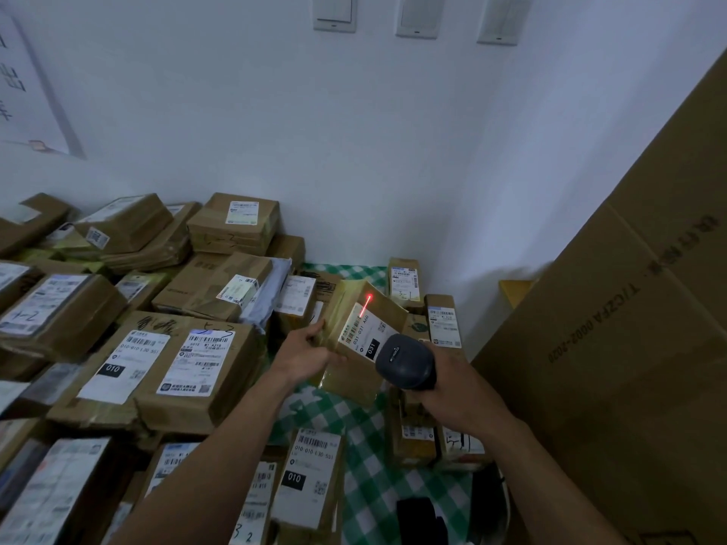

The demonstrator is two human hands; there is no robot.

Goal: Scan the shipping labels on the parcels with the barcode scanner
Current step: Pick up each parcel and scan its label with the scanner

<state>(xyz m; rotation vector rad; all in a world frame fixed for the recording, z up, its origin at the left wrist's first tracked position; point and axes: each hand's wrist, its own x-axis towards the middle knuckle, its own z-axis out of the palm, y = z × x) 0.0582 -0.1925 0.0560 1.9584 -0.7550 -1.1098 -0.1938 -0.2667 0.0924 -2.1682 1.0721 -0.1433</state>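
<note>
Scanning a lifted parcel (354, 381) above the counter (369, 493), beam on its shipping label (364, 334).

Gripping the parcel's left side with the left hand (310, 354), fingers curled round it, tilted so the label faces up and toward 5 o'clock. Wrapping the right hand (458, 391) around the handle of the dark barcode scanner (405, 361), just at 4 o'clock of the label, head aimed toward 11 o'clock. Throwing a thin red laser line (366, 305) across the label's far end and onto the brown wrapping beyond. Lying at 9 o'clock of the held parcel, a deep pile of labelled parcels (157, 367); at 3 o'clock, a large cardboard box (629, 328); at 1 o'clock, two small parcels (403, 281) near the wall; underneath, green-checked cloth covering the counter.
</note>
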